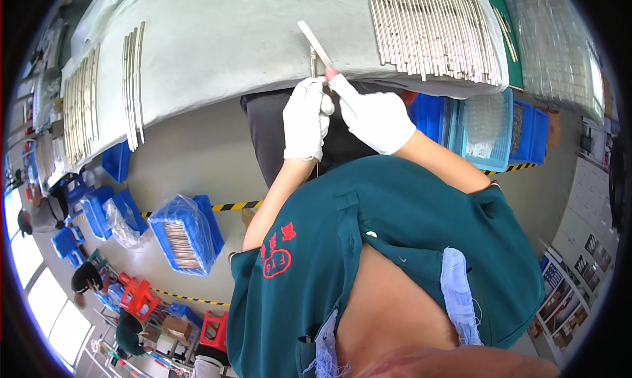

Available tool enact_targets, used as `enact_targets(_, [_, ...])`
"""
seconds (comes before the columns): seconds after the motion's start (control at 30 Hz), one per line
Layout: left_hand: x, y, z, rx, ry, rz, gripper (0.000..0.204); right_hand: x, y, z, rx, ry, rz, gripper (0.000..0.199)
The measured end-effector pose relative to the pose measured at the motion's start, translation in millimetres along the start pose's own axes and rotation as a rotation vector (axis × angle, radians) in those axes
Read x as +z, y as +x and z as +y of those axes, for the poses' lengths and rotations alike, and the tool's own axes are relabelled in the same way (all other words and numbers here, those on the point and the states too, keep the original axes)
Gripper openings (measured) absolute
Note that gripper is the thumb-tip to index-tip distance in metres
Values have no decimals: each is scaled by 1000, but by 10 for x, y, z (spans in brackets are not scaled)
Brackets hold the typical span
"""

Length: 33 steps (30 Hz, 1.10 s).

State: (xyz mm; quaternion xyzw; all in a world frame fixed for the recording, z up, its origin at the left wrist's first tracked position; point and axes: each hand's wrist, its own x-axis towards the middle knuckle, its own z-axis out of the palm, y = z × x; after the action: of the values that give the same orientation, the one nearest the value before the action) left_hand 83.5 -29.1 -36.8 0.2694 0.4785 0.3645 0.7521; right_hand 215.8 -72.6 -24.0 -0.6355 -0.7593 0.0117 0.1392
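A white-covered worktop (217, 42) carries a big row of metal rods (431, 26); left of it lie smaller rod bundles (133, 82) (also metal).

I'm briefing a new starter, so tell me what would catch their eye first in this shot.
First, the two white-gloved hands at the table edge, top centre: the left hand and right hand hold a thin metal strip between them. Next, the rows of metal rods lying on the white cloth, most at upper right. Then the blue bins on the floor, lower left.
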Motion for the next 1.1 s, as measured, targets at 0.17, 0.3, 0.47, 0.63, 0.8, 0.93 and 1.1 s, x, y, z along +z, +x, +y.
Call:
enact_targets(0.17, [-1, -24, 45, 19, 74, -22, 19, 65, 44, 79, 54, 131, 44, 60])
enact_targets(0.3, [-43, 7, 88, 5, 113, -55, 21, -100, 11, 74, 96, 110, -126, 43])
enact_targets(0.47, [-135, 32, 351, -53, 318, -178, 26, -44, -266, 266, 4, -52, -117, 39])
enact_targets(0.63, [-225, 80, 507, -86, 490, -235, 25, -296, -293, 275, -137, -61, -159, 53])
enact_targets(0.8, [-184, 78, 609, -112, 639, -238, 26, -332, -276, 360, -124, -97, -153, 57])
enact_targets(0.93, [-182, 77, 644, -132, 677, -235, 26, -312, -139, 361, -93, -93, -174, 56])
enact_targets(1.1, [-193, 56, 662, -160, 641, -257, 26, -330, -296, 453, -103, -83, -302, 58])
